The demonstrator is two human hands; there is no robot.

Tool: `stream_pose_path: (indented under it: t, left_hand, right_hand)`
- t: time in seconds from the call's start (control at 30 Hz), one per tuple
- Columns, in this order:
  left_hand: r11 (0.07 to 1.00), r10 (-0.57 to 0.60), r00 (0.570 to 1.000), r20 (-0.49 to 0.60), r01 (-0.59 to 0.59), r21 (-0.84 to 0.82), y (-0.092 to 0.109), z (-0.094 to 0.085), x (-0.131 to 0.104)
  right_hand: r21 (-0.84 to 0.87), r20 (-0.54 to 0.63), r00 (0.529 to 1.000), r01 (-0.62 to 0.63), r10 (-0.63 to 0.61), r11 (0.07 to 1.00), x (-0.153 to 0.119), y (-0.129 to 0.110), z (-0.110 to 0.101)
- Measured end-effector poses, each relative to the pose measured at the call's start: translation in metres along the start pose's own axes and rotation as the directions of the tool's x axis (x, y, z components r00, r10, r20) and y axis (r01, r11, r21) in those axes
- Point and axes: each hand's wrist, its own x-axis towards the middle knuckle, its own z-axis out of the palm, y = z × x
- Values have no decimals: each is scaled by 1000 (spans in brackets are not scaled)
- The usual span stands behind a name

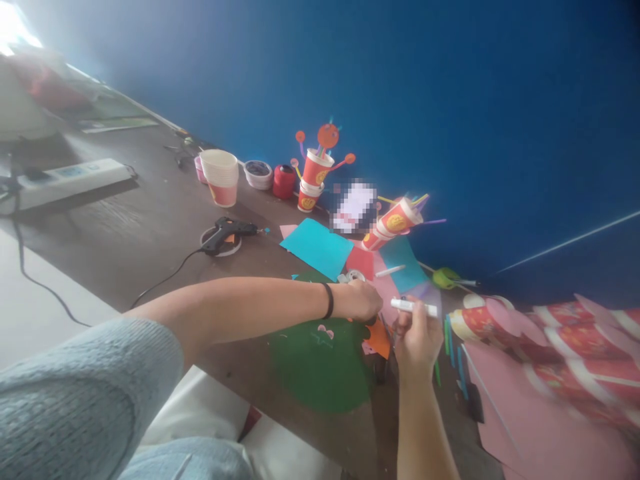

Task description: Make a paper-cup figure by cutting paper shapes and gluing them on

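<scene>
L sleeve [95, 393], knit, comes in from 8 o'clock & ends nr the elbow; bare L forearm [260, 310] runs almost level toward 3 o'clock, dark band [328, 301] at the wrist. Clock below = from L hand. Blk glue gun [223, 237] lies at 10 o'clock, well apart. Green sheet [320, 380] at 7 o'clock, partly under the forearm. Blue sheet [317, 248] at 10-11. L hand [361, 300] itself: back up, fingers curled in tight; can't tell if anything's in them. Orange scrap [379, 340] just beside it, 5 o'clock. Tilted cup figure [395, 220] at 1 o'clock. White tube [406, 305] at 3 o'clock, lying approx crosswise (9 to 3) in R hand [419, 343]: thumb & fingers closed round it, R forearm rising steeply from 5 o'clock. Pink sheet [530, 413] at 4 o'clock, far R.
</scene>
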Motion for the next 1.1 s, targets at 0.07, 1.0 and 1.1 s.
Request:
stream_pose_path:
  t: [0.07,1.0,1.1]
  left_hand:
    - [999,29,999,24,-30,13,0,-3,-5]
    - [-80,-242,969,48,29,-996,-42,-4,-81]
    - [-150,-242,968,70,34,-988,-41,-1,-83]
  right_hand:
    - [0,-1,1000,0,0,1000,1,0,0]
    - [-177,315,949,26,32,984,-32,-2,15]
    - [-183,335,939,-9,71,983,-36,-3,18]
